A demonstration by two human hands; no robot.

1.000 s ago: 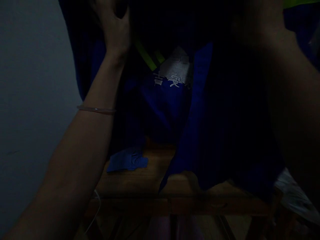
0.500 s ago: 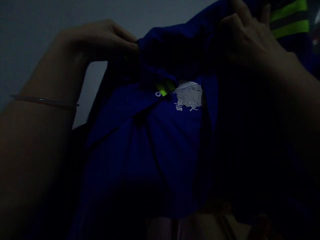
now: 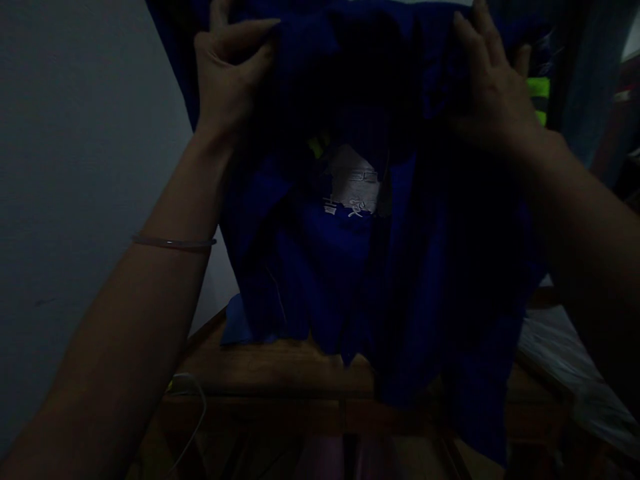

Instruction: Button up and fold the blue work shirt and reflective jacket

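Note:
A dark blue jacket (image 3: 330,253) hangs from both my hands in front of me. Its inner side faces me, and a pale patch with embroidered lettering (image 3: 355,180) shows in its middle. At the upper left, my left hand (image 3: 227,67) pinches the cloth between thumb and fingers; a thin bangle (image 3: 173,242) circles that wrist. My right hand (image 3: 500,87) grips the upper right part, close to a yellow-green striped band (image 3: 539,100). The jacket's lower edge hangs in front of a wooden table. Deep shadow hides many of the folds.
Below the jacket stands a wooden table (image 3: 260,373), with a light blue cloth (image 3: 236,323) on its left end. A white cable (image 3: 203,393) dangles at the front left. A plain wall (image 3: 90,167) rises on the left. Crumpled translucent sheeting (image 3: 560,347) lies at right.
The jacket is farther from me and its lower edge shows. My left hand has risen and turned upright. The wooden table and cable have come into view.

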